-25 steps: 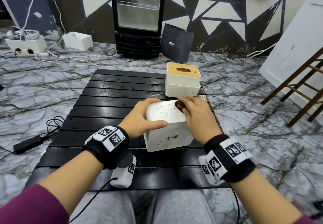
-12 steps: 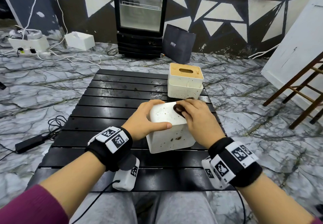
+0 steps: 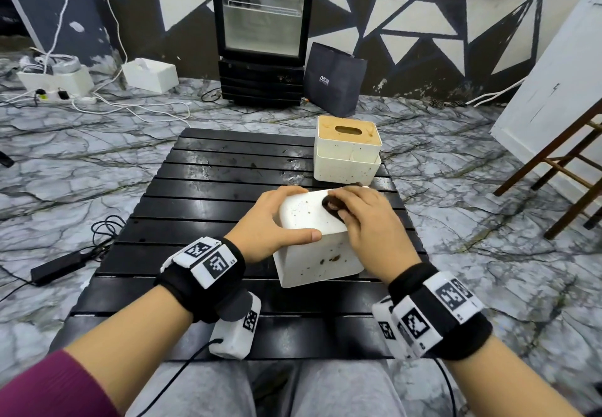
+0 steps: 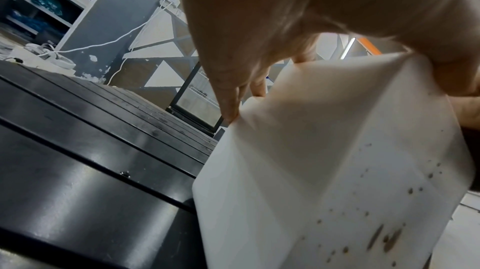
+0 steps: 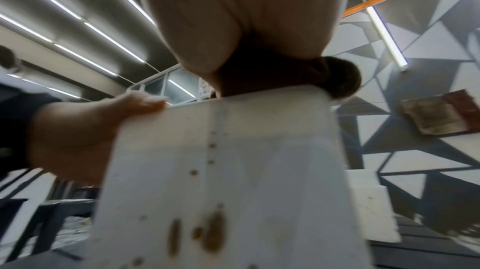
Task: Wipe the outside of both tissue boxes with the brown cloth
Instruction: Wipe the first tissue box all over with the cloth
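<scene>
My sleeves (image 3: 49, 384) are maroon, pushed up my forearms, and I wear light grey trousers (image 3: 342, 390). Each wrist has a black band (image 3: 208, 286) carrying white blocks printed with black square code markers (image 3: 213, 262). A white camera unit (image 3: 236, 332) hangs under my left wrist, trailing a thin black cable (image 3: 182, 367).

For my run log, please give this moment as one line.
left hand: holds near tissue box | right hand: presses brown cloth on its top | front stains remain | far tissue box: untouched on table
</scene>
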Demonstrator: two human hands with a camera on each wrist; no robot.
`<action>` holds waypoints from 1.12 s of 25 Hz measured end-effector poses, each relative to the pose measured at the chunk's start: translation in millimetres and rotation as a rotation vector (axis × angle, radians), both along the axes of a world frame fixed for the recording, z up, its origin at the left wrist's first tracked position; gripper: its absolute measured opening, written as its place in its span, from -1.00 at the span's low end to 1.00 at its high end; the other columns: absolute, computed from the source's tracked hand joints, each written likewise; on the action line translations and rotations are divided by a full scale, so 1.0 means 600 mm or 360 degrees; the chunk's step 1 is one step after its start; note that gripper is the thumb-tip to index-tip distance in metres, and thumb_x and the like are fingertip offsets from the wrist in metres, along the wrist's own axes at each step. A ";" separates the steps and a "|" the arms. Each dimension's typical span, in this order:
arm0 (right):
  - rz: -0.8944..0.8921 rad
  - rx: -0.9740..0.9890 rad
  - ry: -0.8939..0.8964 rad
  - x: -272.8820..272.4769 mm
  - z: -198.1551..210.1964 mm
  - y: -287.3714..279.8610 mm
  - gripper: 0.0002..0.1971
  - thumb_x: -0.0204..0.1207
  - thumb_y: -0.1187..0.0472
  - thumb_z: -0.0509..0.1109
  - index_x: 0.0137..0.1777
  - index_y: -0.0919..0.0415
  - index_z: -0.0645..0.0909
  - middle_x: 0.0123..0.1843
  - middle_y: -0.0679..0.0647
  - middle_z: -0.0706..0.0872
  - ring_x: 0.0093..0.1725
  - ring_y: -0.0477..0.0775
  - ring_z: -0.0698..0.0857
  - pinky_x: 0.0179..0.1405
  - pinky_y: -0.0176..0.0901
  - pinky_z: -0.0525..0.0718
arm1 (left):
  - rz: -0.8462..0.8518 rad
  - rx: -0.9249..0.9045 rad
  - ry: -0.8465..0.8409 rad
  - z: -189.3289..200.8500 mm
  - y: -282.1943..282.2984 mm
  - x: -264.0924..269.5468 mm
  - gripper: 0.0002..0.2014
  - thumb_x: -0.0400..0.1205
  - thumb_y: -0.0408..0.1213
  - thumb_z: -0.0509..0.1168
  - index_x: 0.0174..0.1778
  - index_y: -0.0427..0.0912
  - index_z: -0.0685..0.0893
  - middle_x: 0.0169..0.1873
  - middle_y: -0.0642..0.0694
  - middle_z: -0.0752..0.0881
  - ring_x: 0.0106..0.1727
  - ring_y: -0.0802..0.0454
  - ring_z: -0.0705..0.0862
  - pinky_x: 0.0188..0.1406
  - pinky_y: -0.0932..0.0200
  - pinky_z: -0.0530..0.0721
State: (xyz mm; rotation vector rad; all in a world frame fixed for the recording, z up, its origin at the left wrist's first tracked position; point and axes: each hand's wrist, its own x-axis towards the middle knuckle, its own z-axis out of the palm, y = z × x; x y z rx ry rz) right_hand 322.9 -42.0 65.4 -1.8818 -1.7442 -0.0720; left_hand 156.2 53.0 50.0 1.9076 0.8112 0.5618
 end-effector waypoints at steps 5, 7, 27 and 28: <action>-0.0132 -0.0023 0.0255 0.038 0.007 0.030 -0.68 0.57 0.32 0.20 0.31 0.17 0.54 0.31 0.15 0.57 0.31 0.25 0.45 0.37 -0.11 0.31 | 0.0021 0.0020 0.0007 -0.002 -0.003 0.005 -0.27 0.10 0.23 0.50 0.21 0.42 0.41 0.28 0.09 0.41 0.28 0.13 0.48 0.37 0.08 0.51; -0.0158 0.0007 0.0251 0.034 -0.001 0.019 -0.67 0.58 0.31 0.20 0.32 0.15 0.52 0.34 0.12 0.56 0.33 0.22 0.43 0.33 -0.25 0.23 | 0.0039 0.0026 -0.0032 -0.005 -0.006 0.005 -0.33 0.07 0.27 0.46 0.12 0.51 0.41 0.27 0.10 0.41 0.29 0.15 0.48 0.39 0.07 0.49; -0.0030 -0.0027 0.0182 -0.003 -0.001 0.005 -0.63 0.52 0.17 0.10 0.29 0.13 0.53 0.29 0.08 0.60 0.32 0.17 0.48 0.36 0.08 0.44 | 0.0175 0.0141 0.0021 -0.014 -0.026 0.009 -0.10 0.07 0.43 0.32 0.38 0.32 0.34 0.33 0.11 0.36 0.30 0.24 0.38 0.22 0.41 0.35; -0.0034 -0.0033 0.0199 0.006 -0.001 0.014 -0.66 0.54 0.22 0.13 0.29 0.12 0.53 0.28 0.08 0.60 0.31 0.18 0.48 0.35 0.09 0.44 | 0.0205 0.0168 0.0060 -0.016 -0.033 0.010 -0.08 0.09 0.47 0.27 0.42 0.32 0.31 0.33 0.11 0.35 0.31 0.20 0.37 0.24 0.37 0.35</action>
